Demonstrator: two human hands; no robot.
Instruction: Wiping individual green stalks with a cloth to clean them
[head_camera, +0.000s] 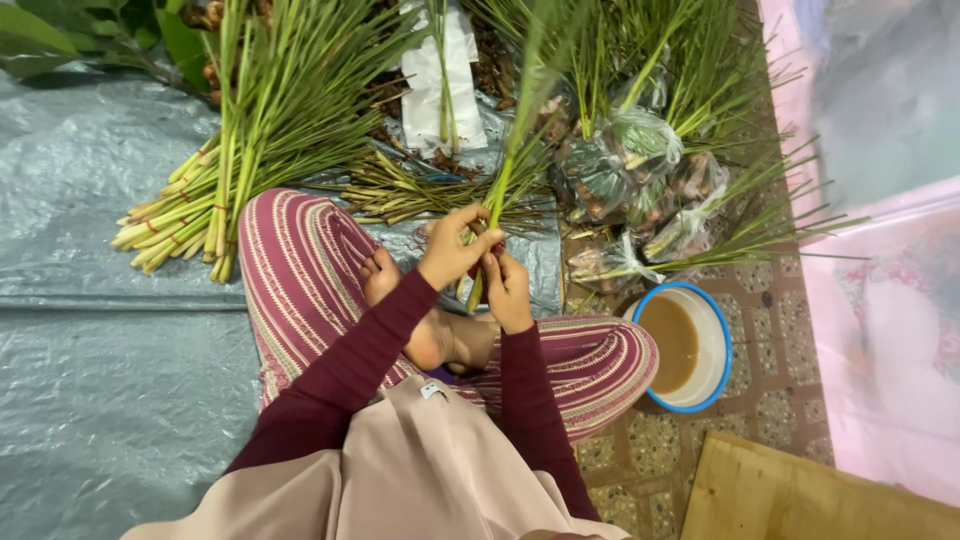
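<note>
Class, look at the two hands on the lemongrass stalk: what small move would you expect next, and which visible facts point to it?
Probably slide the fingers down and strip an outer leaf. Both the left hand and right hand grip one lemongrass stalk near its base, held over the lap, while tied bundles lie on the tarp.

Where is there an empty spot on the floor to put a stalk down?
The grey tarp is bare left of the striped knee, below the lemongrass bundle. Tiled floor shows between bowl and wooden board. Ahead of the hands, bagged bundles and loose stalks crowd everything.
</note>
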